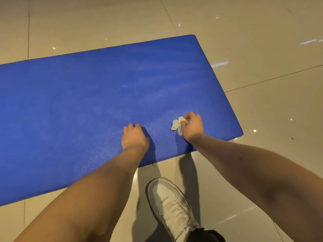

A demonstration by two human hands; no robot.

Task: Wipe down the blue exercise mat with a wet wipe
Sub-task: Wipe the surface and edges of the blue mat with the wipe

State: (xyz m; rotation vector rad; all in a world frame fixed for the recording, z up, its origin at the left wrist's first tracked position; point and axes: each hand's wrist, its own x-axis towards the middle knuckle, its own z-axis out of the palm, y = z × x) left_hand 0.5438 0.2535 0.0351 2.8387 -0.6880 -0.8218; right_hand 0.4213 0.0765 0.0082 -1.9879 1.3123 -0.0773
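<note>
The blue exercise mat lies flat on a tiled floor and runs off the left edge of the view. My right hand pinches a crumpled white wet wipe near the mat's near right corner, and the wipe hangs against the mat surface. My left hand rests on the mat a little to the left, with its fingers curled under and nothing visible in it. Pale streaks show on the mat's far right part.
Glossy beige floor tiles surround the mat on the far, right and near sides. A white sneaker stands on the floor just in front of the mat's near edge, between my arms.
</note>
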